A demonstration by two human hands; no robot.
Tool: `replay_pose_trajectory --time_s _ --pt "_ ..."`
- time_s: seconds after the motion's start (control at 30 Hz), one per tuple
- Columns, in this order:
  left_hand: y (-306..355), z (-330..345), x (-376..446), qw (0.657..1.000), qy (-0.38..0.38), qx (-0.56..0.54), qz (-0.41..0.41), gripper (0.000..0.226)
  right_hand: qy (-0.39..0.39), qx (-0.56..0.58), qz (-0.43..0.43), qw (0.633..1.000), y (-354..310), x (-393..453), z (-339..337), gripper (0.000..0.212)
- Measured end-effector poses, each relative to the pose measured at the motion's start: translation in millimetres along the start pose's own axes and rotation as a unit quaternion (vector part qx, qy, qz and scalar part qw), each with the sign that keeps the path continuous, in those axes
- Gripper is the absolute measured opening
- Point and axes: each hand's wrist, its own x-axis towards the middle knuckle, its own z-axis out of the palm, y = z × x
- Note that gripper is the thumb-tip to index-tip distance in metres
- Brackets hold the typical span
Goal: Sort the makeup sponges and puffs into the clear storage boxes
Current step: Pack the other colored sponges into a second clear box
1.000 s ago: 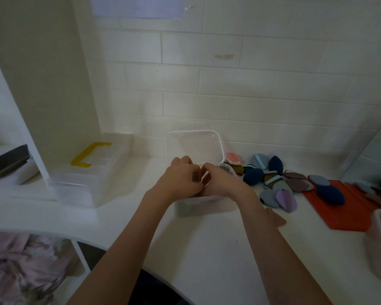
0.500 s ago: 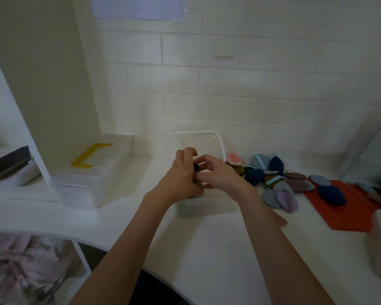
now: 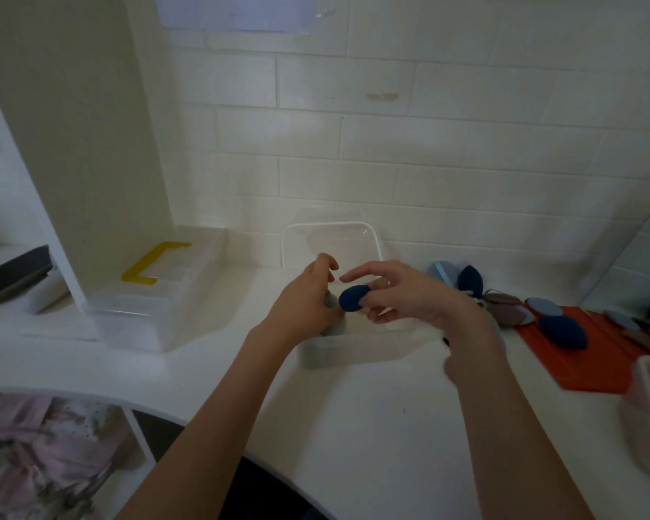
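**Two bare forearms, no sleeves**

Both forearms are showing bare from the bottom of the frame up to the wrists, with no sleeve edge coming into sight. The left hand (image 3: pixel 308 298) and the right hand (image 3: pixel 409 294) are wearing no gloves, and no ring, watch or bracelet is showing on either one.

I can read no words, numbers or brand marks anywhere in front of me. The pale sheet (image 3: pixel 233 11) taped on the tiled wall by the top edge of my view is blank as far as I can tell, and the clear box (image 3: pixel 331 238) at the back edge of the counter carries no label that I can make out
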Motion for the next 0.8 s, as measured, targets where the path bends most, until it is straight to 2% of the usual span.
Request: replay_pose_trajectory --time_s 0.13,0.27,0.47,0.6,0.8 --pt "-2.8 -0.8 1.9 1.000 -0.005 0.009 0.010 0.047 -0.010 -0.042 0.014 0.999 -4.9 -0.4 4.3 0.025" --pt "-3.4 -1.5 2.7 1.000 -0.008 0.019 0.004 0.044 -0.020 -0.076 0.035 0.996 -6.9 -2.7 6.4 0.032" --pt "-3.9 -1.5 2.9 1.000 0.007 0.020 0.001 0.029 -0.050 -0.200 0.020 0.978 -12.1 -5.4 9.6 0.025" --pt "-4.2 -0.9 2.8 1.000 0.003 0.016 0.001 0.028 -0.047 -0.229 0.058 0.971 -14.5 6.2 24.1 0.027" --pt "-4.1 -1.5 2.0 1.000 0.002 0.012 0.011 0.021 -0.071 -0.282 0.051 0.956 -13.9 13.3 33.8 0.014"
